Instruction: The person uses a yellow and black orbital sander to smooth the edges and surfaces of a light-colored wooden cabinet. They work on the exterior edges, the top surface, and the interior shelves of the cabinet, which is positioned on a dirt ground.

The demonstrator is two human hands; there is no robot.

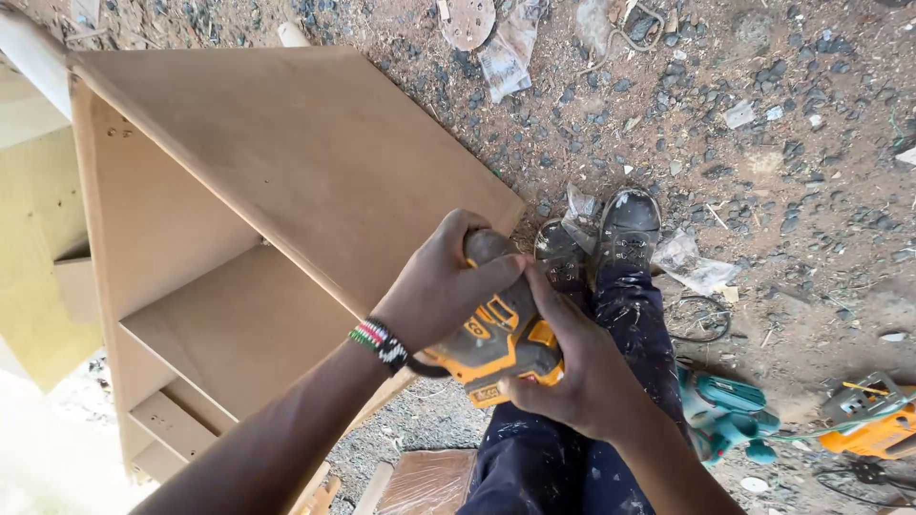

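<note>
From the head camera, a yellow and grey power tool (496, 339) is seen held in both hands above the gravel ground (782, 143), just beyond the lower right edge of a brown board cabinet (286, 162). The left hand (434, 286) is wrapped over the tool's top, its fingers clamped around the grey rounded end. The right hand (572, 367) is closed on the tool's body from the right and below, with its thumb laid across toward the left hand. The tool's long axis runs from lower left to upper right, sloping toward the cabinet's sloping edge, which lies directly to the left of the fingers. Both hands are equally near, being on it already. A beaded wristband (380, 341) is worn on the left wrist.

The tool's working end is hidden by the hands, so its kind cannot be told. Dark boots (625, 224) are seen beyond the hands. A teal tool (725, 410) and an orange tool (873, 424) lie on the ground at the right, the latter cut off by the frame.
</note>
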